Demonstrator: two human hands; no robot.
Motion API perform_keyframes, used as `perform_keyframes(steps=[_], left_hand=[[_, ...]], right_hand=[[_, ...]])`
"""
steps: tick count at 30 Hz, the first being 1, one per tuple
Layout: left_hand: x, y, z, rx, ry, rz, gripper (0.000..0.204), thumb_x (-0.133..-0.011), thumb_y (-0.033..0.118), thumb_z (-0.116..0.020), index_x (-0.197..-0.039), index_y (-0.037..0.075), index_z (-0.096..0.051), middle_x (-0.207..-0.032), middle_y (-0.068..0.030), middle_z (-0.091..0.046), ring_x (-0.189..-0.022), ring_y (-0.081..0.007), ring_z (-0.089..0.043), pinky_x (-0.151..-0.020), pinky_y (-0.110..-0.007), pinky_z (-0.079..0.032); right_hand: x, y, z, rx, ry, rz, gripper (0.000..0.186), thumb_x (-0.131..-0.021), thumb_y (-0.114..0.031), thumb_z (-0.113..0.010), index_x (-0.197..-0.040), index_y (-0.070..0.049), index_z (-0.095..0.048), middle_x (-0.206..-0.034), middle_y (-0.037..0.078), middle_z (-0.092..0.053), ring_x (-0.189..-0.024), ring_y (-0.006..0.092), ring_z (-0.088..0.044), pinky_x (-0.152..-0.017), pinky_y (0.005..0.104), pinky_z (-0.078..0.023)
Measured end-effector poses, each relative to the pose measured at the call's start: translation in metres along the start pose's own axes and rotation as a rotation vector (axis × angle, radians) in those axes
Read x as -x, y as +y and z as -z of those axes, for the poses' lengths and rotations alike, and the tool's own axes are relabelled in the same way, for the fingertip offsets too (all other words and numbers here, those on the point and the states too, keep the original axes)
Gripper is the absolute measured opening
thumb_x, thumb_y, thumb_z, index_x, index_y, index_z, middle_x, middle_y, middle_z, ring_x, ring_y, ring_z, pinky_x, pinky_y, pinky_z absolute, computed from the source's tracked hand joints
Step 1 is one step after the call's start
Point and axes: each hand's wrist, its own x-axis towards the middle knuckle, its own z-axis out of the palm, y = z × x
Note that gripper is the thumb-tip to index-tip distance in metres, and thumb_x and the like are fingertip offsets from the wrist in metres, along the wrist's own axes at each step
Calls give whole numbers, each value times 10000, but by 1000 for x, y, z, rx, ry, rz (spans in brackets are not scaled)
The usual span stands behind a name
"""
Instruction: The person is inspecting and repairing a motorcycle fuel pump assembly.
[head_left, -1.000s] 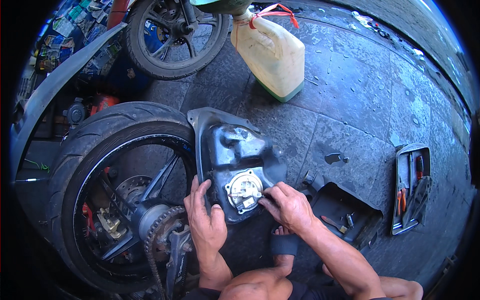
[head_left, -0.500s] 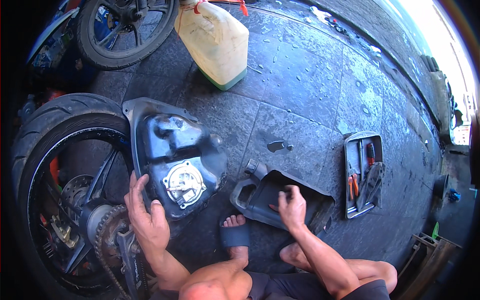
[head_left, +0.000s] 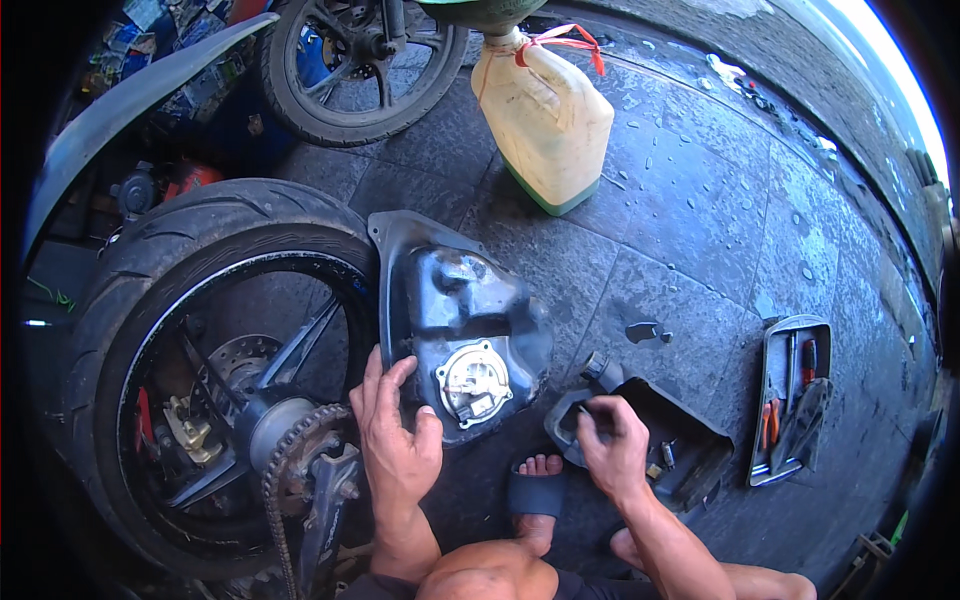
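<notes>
A black metal fuel tank (head_left: pixel 465 285) lies on the floor before me, a round silver fuel pump plate (head_left: pixel 473 385) set in its near part. My left hand (head_left: pixel 398 440) rests against the tank's near left edge, fingers stretched and thumb apart. To the right lies a black plastic jug (head_left: pixel 705 430) with one side cut away, like a tray. Over its handle end is my right hand (head_left: pixel 615 445), thumb and fingers pinched together; whatever they hold is too small to name. Inside the jug lie a brass-coloured piece (head_left: pixel 654 470) and a small metal cylinder (head_left: pixel 669 453).
A rear wheel (head_left: pixel 225 225) with chain and sprocket stands close on the left, a front wheel (head_left: pixel 365 130) beyond it. A pale jug (head_left: pixel 555 130) with green liquid stands ahead. On the right is a tool tray (head_left: pixel 790 335) with pliers and a screwdriver. Water drops wet the tiles.
The view has swung left, so everything sits farther right in the picture. My right hand has moved from the cut jug's middle to its handle end. My left hand stays by the tank.
</notes>
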Motion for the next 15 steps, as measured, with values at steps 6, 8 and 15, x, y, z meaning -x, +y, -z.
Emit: perform_keyframes(steps=[6, 8, 15], left_hand=[[-2, 1, -13, 41, -15, 21, 561, -785, 96, -627, -1341, 22, -613, -1526, -300, -491, -1285, -491, -509, -1134, -542, -393], [-3, 5, -10, 29, -22, 27, 557, -782, 90, -629, -1335, 21, -612, -1533, -297, -482, -1279, -490, -511, -1133, -542, -394], [-3, 7, -2, 29, -30, 41, 566, -788, 106, -636, -1348, 23, -611, -1541, -298, -470, -1278, -487, -499, -1123, -542, -402]], right_hand=[[-75, -56, -53, -197, -187, -60, 193, -920, -92, -750, -1080, 13, -779, -993, 153, -752, -877, 251, -749, -791, 343, -577], [-84, -63, -61, -148, -239, -43, 197, -915, -90, -748, -1081, 9, -785, -1004, 167, -757, -914, 289, -761, -809, 365, -588], [-92, -71, -66, -44, -298, 65, 205, -894, -74, -751, -1078, 6, -788, -1010, 185, -755, -929, 330, -759, -822, 387, -596]])
